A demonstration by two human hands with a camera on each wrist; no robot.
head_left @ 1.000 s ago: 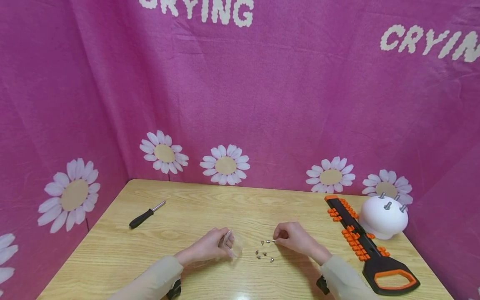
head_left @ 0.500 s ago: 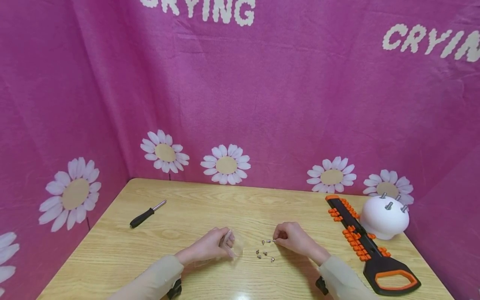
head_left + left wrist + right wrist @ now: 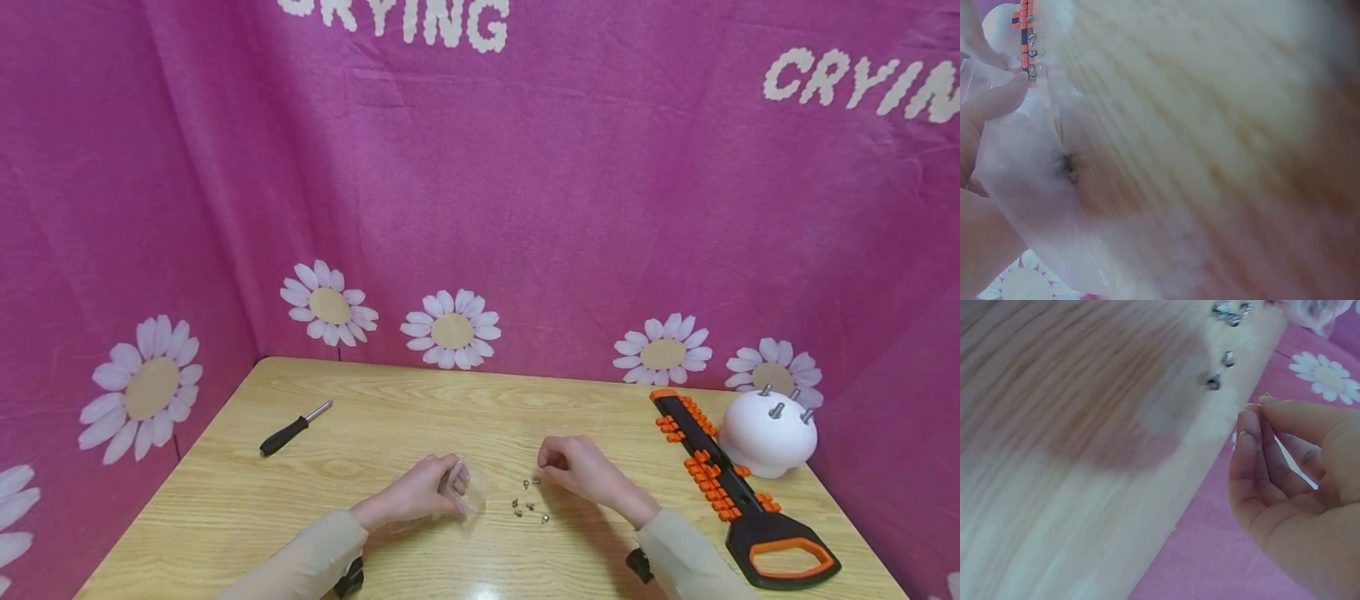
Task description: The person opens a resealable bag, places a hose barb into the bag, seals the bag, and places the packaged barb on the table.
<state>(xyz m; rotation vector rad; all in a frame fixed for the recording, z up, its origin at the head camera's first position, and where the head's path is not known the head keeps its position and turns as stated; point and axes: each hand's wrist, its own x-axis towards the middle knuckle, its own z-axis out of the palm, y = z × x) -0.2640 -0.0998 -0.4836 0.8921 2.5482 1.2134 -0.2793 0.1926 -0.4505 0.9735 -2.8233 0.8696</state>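
My left hand [image 3: 429,490] grips a clear plastic bag [image 3: 1029,156] by its edge, and its mouth faces the middle of the table. A few dark small metal pieces [image 3: 1067,167] show blurred in or through the plastic; I cannot tell which. My right hand [image 3: 581,471] is raised just above the table, thumb and fingertips pinched together. A tiny metal screw [image 3: 1267,395] barely shows at those fingertips, mostly hidden. Several small metal screws [image 3: 530,507] lie loose on the wood between the two hands, closest to the right fingertips.
A black-handled screwdriver [image 3: 285,436] lies at the left of the table [image 3: 405,408]. On the right lies a black bar with orange clips [image 3: 716,479] and a handle, beside a white rounded object [image 3: 768,437] with several metal bolts upright on top. A pink curtain hangs behind.
My right hand has lifted slightly up and left from the table. The screw at its fingertips has left the tabletop row. The left hand and bag have stayed in place.
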